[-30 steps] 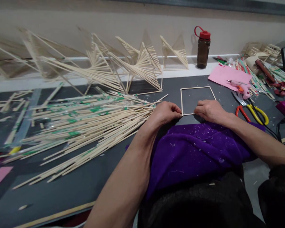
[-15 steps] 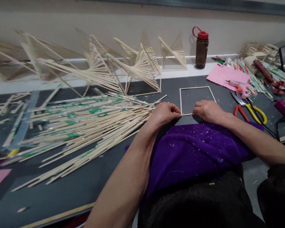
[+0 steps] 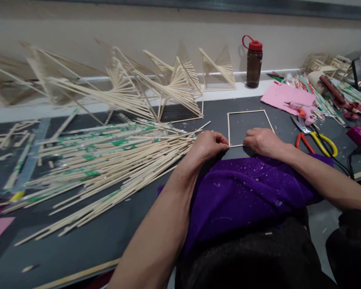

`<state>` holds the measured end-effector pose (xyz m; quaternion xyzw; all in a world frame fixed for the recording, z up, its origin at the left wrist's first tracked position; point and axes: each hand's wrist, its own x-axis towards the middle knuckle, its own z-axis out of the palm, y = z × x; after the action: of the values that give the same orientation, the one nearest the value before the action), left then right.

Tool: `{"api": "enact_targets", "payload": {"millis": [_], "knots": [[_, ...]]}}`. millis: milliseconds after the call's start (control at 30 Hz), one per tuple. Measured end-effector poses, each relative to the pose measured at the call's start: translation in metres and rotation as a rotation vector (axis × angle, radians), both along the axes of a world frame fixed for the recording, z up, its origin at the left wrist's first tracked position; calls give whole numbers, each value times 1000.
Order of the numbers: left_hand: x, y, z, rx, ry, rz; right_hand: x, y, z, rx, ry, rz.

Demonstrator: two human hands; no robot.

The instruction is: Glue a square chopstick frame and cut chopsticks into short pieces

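Note:
A thin square frame of wooden sticks (image 3: 246, 112) lies flat on the dark tabletop (image 3: 144, 224). My left hand (image 3: 211, 142) is closed at its near left corner, thumb and fingers pinched together there. My right hand (image 3: 260, 140) is closed on the near stick, toward the right, and covers the near right corner. Under both wrists a purple cloth (image 3: 243, 192), dotted with pale scraps, drapes over the table edge and my lap. Just left of my left hand, many loose chopsticks (image 3: 132, 156) lie in a spread heap, some in green-printed wrappers.
Twisted stick models (image 3: 174, 86) stand along the wall. A brown bottle with a red cap (image 3: 254, 66) stands behind the frame. At right lie scissors (image 3: 315, 138) with red and yellow handles, a pink glue gun (image 3: 303, 111), pink paper (image 3: 276, 94) and a purple device (image 3: 359, 138) with a cord.
The view has shifted very slightly. Both hands stay in the same places on the stick frame, and nothing else has visibly moved.

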<state>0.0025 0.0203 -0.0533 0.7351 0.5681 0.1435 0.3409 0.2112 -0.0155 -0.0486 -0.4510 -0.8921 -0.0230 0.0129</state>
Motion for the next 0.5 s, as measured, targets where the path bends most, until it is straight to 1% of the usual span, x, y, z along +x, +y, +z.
{"api": "enact_targets", "payload": {"millis": [267, 500], "knots": [[4, -2, 0, 55, 72, 5, 1, 4, -4, 3, 8, 48], [6, -1, 0, 51, 89, 22, 0, 3, -3, 4, 4, 47]]}}
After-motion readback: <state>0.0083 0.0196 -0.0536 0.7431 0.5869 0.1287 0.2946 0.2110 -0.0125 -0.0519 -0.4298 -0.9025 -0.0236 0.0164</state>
